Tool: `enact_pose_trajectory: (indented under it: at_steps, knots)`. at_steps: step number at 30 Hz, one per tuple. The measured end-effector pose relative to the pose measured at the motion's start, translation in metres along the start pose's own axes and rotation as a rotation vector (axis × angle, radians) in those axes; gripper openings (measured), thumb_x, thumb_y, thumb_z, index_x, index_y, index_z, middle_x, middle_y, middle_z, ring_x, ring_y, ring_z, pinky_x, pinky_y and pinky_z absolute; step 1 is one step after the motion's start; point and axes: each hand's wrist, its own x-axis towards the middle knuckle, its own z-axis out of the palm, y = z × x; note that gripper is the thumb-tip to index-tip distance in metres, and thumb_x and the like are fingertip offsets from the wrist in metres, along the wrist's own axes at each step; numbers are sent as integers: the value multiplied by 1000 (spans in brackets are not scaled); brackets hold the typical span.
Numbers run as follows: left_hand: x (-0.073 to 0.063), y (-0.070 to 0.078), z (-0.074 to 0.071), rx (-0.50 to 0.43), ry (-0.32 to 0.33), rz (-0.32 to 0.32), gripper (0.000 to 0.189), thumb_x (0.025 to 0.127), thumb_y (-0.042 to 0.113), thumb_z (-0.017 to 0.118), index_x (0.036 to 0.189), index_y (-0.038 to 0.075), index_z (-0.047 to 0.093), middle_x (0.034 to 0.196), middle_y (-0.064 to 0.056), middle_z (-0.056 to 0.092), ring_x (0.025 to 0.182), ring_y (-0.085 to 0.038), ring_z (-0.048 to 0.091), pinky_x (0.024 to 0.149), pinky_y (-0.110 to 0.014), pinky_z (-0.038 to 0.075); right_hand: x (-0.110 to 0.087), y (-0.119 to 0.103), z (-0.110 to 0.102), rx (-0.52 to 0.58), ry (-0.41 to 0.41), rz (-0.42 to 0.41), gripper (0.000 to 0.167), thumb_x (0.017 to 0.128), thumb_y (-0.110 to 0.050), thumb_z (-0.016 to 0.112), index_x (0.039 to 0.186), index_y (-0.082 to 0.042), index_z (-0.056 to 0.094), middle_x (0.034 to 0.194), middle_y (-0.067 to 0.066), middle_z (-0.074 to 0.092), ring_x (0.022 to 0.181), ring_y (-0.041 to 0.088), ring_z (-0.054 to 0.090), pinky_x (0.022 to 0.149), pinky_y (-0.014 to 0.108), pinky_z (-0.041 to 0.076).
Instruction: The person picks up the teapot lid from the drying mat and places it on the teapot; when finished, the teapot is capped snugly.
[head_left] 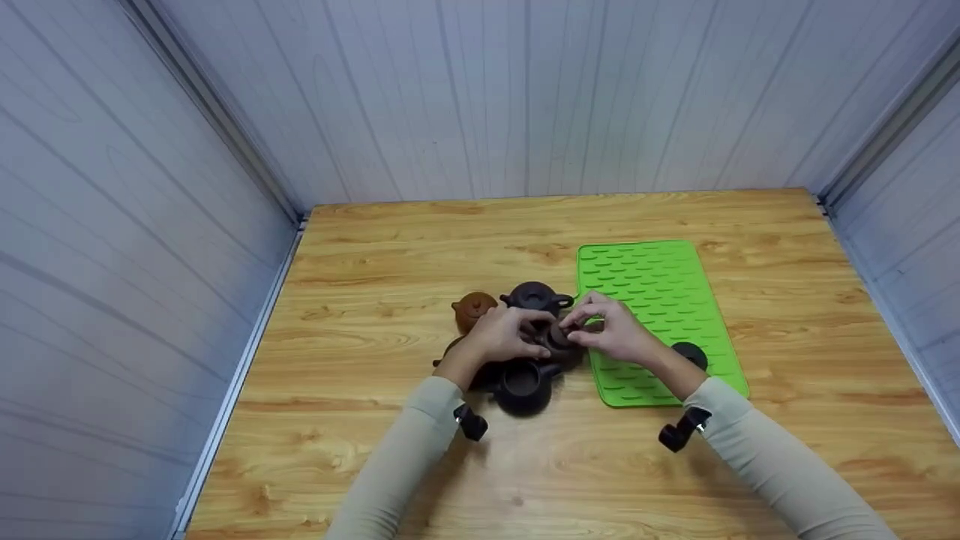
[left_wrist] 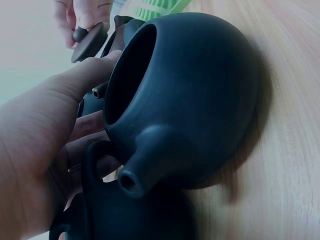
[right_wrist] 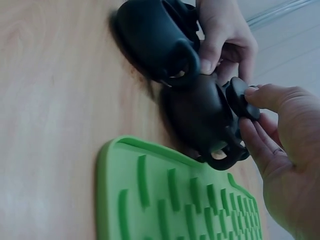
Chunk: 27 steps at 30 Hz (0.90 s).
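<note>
My right hand [head_left: 616, 335] pinches a dark brown teapot lid [right_wrist: 237, 99] between thumb and fingers, tilted at the mouth of a dark brown teapot [right_wrist: 192, 107]. My left hand [head_left: 499, 336] holds that teapot at its side, thumb near the rim. Closer to me stands a black teapot [left_wrist: 205, 95] without its lid, its mouth showing. Another dark teapot [left_wrist: 145, 215] is partly hidden under my left wrist. Behind the hands are an orange-brown teapot [head_left: 474, 309] and a dark teapot [head_left: 531, 295].
A green ridged mat [head_left: 649, 289] lies on the wooden table [head_left: 390, 262], just right of the teapots. On it sits a round black object [head_left: 691, 354], partly behind my right forearm. Pale panel walls [head_left: 480, 97] enclose the table's back and sides.
</note>
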Motion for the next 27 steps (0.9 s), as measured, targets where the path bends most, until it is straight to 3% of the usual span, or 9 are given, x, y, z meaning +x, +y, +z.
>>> enact_pose_trajectory:
  at_steps: [3,10,20,23,25,27]
  knots:
    - [1,-2,1,2,-3,-8,57,98,48,88,152,36,72,122,1,88,126,-29,73,137,-67,31,-2,3,3,6,14,10,14,101,-5,83,115,-7,87,123,16,69,120,27,67,99,30,63]
    - [0,1,0,3,-7,-10,59,98,45,88,153,32,72,124,-3,87,126,-34,73,134,-63,37,-2,5,8,48,25,10,15,101,-3,83,116,-4,86,118,7,68,120,29,71,102,31,65]
    - [-4,9,-4,-13,-9,-15,59,98,42,88,153,30,72,126,-5,87,131,-40,70,137,-66,30,-1,7,13,9,30,19,17,100,-4,84,116,-3,86,117,15,70,114,21,69,95,21,60]
    - [0,3,0,-5,-4,-13,60,96,45,89,152,33,72,124,-3,88,129,-37,73,139,-65,28,-1,9,15,8,29,22,18,100,-5,84,118,-1,86,116,17,69,113,22,69,95,19,59]
    - [2,-2,3,-5,-1,-11,61,95,47,90,152,34,72,124,-2,88,127,-35,74,138,-64,31,-1,9,15,11,26,25,18,101,-5,83,119,-1,85,117,18,69,112,23,69,94,19,59]
    - [5,-8,6,-5,7,1,60,95,49,90,151,36,73,123,0,88,123,-31,77,133,-59,41,0,9,15,18,22,31,19,101,-5,83,119,0,85,116,20,68,111,24,70,93,19,59]
